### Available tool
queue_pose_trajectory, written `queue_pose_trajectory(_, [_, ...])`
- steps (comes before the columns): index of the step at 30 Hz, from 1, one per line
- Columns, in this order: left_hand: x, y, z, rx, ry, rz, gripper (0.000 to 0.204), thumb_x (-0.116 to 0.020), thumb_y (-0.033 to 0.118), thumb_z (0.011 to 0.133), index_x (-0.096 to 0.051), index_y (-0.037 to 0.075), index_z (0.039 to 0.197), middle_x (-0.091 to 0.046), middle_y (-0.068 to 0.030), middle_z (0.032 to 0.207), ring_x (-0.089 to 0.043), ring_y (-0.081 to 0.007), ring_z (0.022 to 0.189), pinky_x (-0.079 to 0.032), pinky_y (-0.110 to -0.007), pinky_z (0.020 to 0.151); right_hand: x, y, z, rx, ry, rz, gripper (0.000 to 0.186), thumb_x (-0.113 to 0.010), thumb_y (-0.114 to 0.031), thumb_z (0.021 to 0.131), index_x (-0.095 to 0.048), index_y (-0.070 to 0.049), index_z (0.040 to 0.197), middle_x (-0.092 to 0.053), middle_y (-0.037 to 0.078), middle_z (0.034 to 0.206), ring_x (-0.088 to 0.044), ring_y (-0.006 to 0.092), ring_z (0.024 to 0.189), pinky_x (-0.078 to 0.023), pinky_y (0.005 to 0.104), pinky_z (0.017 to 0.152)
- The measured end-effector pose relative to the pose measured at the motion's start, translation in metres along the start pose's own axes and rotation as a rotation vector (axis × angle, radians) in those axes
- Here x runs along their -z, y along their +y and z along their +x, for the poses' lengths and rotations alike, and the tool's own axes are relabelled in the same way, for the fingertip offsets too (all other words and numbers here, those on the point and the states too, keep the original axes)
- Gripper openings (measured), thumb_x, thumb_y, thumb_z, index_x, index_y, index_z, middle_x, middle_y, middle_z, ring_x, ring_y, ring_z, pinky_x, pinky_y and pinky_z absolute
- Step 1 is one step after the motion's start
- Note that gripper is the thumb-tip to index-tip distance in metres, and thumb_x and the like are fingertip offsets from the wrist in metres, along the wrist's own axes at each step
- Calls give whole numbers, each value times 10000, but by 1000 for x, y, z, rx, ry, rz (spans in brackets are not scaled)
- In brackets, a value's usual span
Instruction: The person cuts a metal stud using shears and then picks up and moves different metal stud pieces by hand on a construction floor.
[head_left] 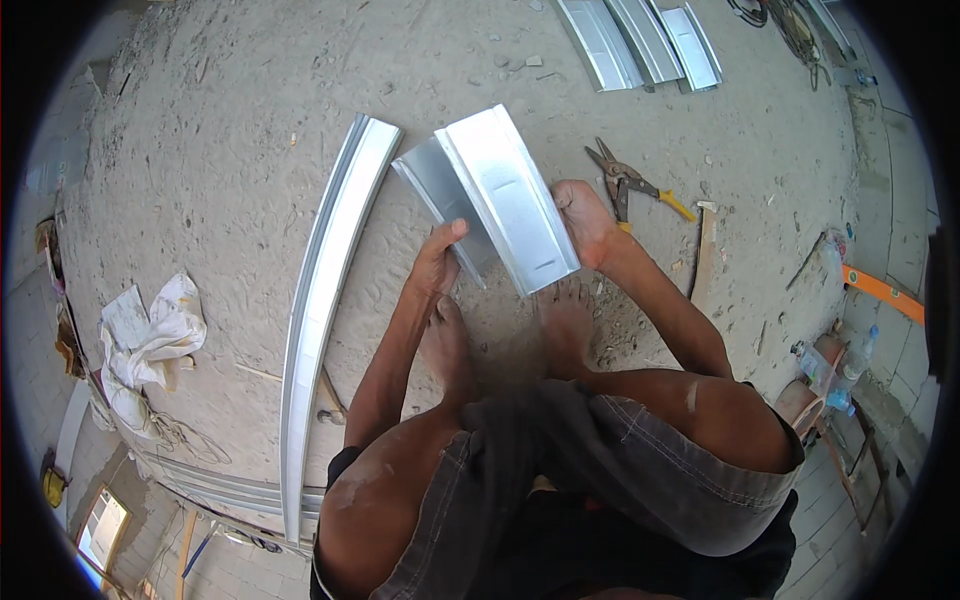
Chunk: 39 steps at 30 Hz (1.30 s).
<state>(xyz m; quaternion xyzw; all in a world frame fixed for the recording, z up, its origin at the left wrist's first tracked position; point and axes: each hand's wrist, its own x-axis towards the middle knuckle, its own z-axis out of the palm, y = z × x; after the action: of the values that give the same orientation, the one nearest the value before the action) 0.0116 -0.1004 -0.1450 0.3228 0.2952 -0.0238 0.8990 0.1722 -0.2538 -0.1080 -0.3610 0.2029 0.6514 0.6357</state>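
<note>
Above the dusty ground between my knees I hold two short pieces of galvanized metal channel close together. My left hand [437, 258] is closed on the greyer channel piece [437, 180], its thumb lying over the near part. Partly covering that one is the brighter channel piece [508, 195], broad face up, with my right hand [587, 223] closed around its right edge. The fingers beneath both pieces are hidden. A pair of tin snips [622, 178] with yellow handles lies beside my right hand, its jaws apart.
A long metal channel [330, 300] lies to my left. Several short channel pieces [645, 45] rest at the far right. A wood strip [704, 255], an orange level [883, 293] and plastic bottles [835, 375] are on the right. A white sack [165, 335] lies left.
</note>
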Motion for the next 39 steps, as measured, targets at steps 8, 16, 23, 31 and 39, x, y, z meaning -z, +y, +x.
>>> queue_pose_trajectory(8, [-2, -20, -6, 50, 14, 40, 770, -750, 342, 725, -438, -68, 1298, -584, -176, 1159, -556, -271, 1104, -427, -394, 968, -4, 23, 1, 1, 147, -96, 542, -427, -152, 674, -557, 63, 1155, -628, 174, 998, -634, 254, 910, -527, 389, 844])
queue_pose_trajectory(16, [-14, -10, -1, 27, 62, 148, 719, -684, 399, 770, -467, -62, 1277, -578, -170, 1157, -556, -275, 1086, -449, -381, 920, -16, 41, 4, 612, 215, -853, 430, -414, -176, 770, -490, -3, 1157, -576, 168, 989, -549, 234, 910, -426, 349, 860])
queue_pose_trajectory(23, [-20, -21, 0, -130, 100, 285, 742, -721, 459, 765, -473, -58, 1235, -581, -141, 1085, -567, -222, 1022, -462, -365, 881, -12, 52, 3, 933, 250, -1239, 522, -504, -191, 767, -422, -14, 1251, -486, 217, 1146, -518, 365, 1031, -417, 398, 899])
queue_pose_trajectory(31, [-9, -35, -1, -108, 17, 22, 793, -737, 493, 737, -455, -31, 1260, -572, -140, 1100, -573, -239, 1050, -465, -376, 926, -19, 73, -5, 955, 118, -1461, 591, -538, -166, 755, -380, 47, 1284, -443, 253, 1222, -461, 392, 1134, -390, 429, 951])
queue_pose_trajectory(39, [15, -24, -5, -38, -30, -136, 912, -742, 569, 700, -424, -30, 1310, -570, -186, 1173, -573, -296, 1093, -470, -434, 956, -22, 1, -37, 585, -124, -918, 451, -488, -96, 747, -498, 2, 1188, -572, 187, 1094, -579, 284, 940, -462, 381, 864])
